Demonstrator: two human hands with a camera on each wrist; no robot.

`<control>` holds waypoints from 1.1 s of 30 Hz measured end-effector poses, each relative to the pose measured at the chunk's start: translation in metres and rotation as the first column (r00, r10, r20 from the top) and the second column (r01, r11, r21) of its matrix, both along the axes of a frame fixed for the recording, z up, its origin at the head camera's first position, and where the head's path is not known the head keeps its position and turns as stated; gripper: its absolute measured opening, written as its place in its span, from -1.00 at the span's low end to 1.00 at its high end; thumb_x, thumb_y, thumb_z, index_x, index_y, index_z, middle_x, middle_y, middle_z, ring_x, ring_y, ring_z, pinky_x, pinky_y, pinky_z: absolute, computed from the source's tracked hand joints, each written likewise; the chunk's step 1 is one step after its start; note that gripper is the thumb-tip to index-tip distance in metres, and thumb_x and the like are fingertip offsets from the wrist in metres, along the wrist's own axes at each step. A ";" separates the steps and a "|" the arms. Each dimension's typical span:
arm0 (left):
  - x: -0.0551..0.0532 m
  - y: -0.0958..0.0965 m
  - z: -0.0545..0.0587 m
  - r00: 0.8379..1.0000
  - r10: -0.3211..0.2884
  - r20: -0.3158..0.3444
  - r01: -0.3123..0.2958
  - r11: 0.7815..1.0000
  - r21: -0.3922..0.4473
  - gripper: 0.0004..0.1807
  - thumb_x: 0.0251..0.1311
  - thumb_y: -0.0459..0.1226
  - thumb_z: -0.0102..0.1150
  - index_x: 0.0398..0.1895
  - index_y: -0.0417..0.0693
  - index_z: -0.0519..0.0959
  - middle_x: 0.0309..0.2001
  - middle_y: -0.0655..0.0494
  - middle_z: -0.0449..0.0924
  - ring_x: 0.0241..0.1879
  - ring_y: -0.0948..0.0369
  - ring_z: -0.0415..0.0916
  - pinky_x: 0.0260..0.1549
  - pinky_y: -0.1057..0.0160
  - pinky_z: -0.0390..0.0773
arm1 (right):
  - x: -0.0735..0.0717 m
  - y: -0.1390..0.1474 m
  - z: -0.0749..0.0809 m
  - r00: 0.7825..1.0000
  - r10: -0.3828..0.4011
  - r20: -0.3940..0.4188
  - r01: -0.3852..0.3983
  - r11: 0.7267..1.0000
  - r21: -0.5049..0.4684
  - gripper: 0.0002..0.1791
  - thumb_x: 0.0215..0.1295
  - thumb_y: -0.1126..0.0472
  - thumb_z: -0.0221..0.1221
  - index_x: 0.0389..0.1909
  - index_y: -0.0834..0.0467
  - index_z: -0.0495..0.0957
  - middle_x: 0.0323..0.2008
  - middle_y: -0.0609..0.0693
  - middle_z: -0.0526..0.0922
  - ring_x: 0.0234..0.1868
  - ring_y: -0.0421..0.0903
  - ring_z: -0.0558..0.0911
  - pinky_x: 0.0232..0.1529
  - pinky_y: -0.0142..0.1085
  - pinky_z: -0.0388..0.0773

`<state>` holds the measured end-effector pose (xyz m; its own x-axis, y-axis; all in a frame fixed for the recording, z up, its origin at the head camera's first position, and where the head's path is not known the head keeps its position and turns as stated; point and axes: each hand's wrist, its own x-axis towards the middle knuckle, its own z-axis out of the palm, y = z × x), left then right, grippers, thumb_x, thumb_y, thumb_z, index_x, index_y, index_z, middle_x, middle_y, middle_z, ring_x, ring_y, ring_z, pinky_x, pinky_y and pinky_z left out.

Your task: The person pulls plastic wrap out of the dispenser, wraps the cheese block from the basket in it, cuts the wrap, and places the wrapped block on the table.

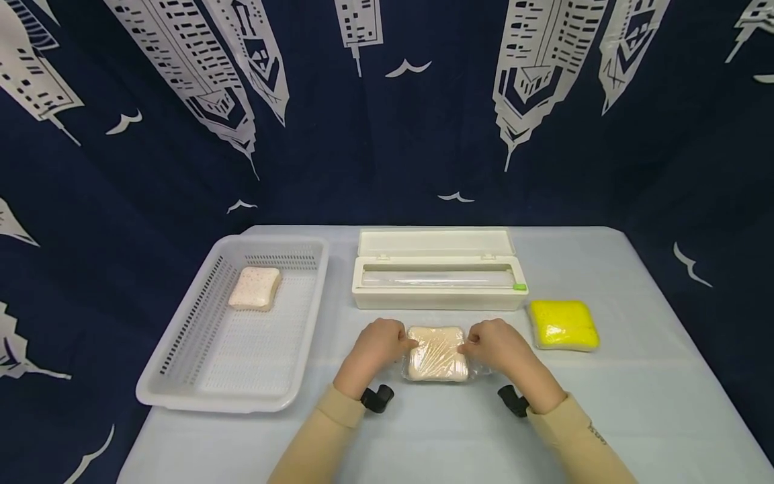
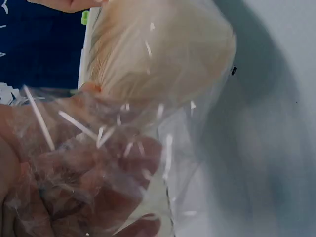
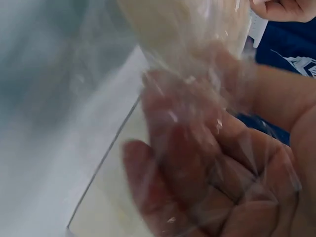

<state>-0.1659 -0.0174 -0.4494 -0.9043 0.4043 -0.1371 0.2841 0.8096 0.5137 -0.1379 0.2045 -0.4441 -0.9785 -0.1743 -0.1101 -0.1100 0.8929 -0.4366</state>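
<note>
A beige, pillow-shaped block (image 1: 437, 355) in clear plastic wrap is between my two hands, close over the table. My left hand (image 1: 382, 344) holds its left side, thumb on the top edge. On the opposite side my right hand (image 1: 497, 346) grips it the same way. Loose plastic wrap (image 2: 113, 163) hangs from the block across the left fingers in the left wrist view. More crinkled film (image 3: 217, 118) covers the right fingers in the right wrist view. The block's underside is hidden in the head view.
Behind the hands stands a white wrap dispenser (image 1: 440, 298), lid raised, with a film roll inside. A yellow wrapped block (image 1: 564, 325) lies to its right. On the left, a white perforated basket (image 1: 302, 349) contains a pale speckled block (image 1: 255, 288). A dark patterned cloth (image 1: 375, 148) hangs behind.
</note>
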 end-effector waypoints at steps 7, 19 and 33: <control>-0.001 -0.003 -0.005 0.991 0.019 0.131 -0.017 1.000 -0.011 -0.64 0.17 -0.10 0.19 -0.70 -0.06 0.46 -0.86 0.19 0.37 -0.75 0.29 0.27 -0.69 0.37 0.26 | -0.004 -0.001 -0.004 0.987 -0.024 0.161 0.022 1.000 0.016 -0.61 0.09 0.10 0.30 -0.81 0.11 0.42 -0.80 -0.15 0.21 -0.71 -0.21 0.26 -0.65 -0.41 0.16; -0.004 -0.016 -0.022 0.980 0.063 0.189 -0.081 0.993 0.090 -0.72 0.22 -0.07 0.12 -0.50 -0.08 0.54 -0.74 0.18 0.50 -0.66 0.24 0.44 -0.61 0.32 0.34 | -0.003 0.002 -0.011 0.992 -0.044 0.118 0.041 0.999 0.026 -0.75 0.09 0.09 0.29 -0.65 0.11 0.55 -0.69 -0.10 0.44 -0.62 -0.16 0.37 -0.57 -0.35 0.29; 0.005 -0.042 -0.038 0.885 0.189 0.425 -0.334 0.895 0.297 -0.18 0.19 0.35 -0.25 -0.15 -0.28 0.47 -0.35 -0.03 0.57 -0.41 0.16 0.55 -0.48 0.22 0.60 | 0.030 0.044 -0.015 0.910 -0.308 0.278 0.361 0.917 -0.169 -0.03 0.23 -0.44 -0.17 0.15 0.42 0.32 -0.02 0.34 0.56 -0.12 0.16 0.59 -0.16 0.01 0.52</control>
